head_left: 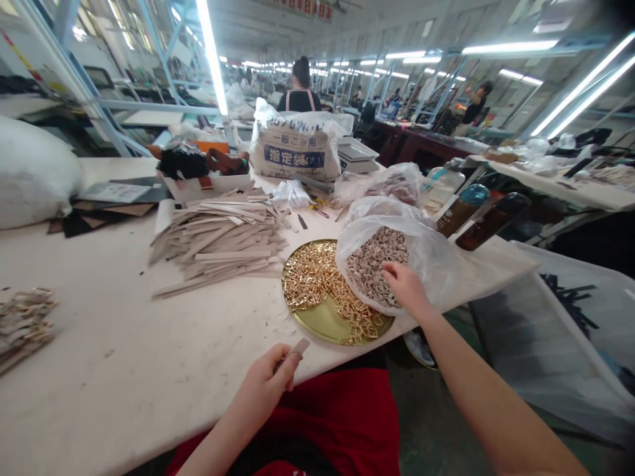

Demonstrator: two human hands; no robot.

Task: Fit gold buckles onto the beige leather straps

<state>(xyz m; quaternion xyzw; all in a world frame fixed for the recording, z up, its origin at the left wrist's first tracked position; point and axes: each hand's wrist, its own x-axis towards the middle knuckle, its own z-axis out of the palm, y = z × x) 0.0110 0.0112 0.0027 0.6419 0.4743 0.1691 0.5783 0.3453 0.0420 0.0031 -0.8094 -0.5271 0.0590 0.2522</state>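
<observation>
Left hand: your left hand (270, 377) pinches one beige strip (300, 346) between thumb and fingers, held at the tabletop's near edge, its free end pointing toward the tray.
Right hand: your right hand (404, 285) reaches into the mouth of the bag, fingertips at the loops; you cannot tell from here whether they grip one.
Loops: small beige loops (368, 263) lie heaped in a translucent plastic bag (439, 268), toward the tabletop's right corner, the bag overlapping the tray.
Tray: the round brass-coloured tray (323, 321) sits by the near edge, its near part showing bare metal.
Buckles: gold-coloured buckles (306, 274) spread over most of the tray you see.
Strip pile: a loose pile of strips (225, 238) lies left of the tray, well in from the near edge of the tabletop (143, 350).
Left side: more strips with gold-coloured buckles (24, 324) lie stacked far to your left.
Far edge: a printed white sack (296, 149) stands near it.
Right corner: two dark bottles (491, 221) lean beyond the bag.
</observation>
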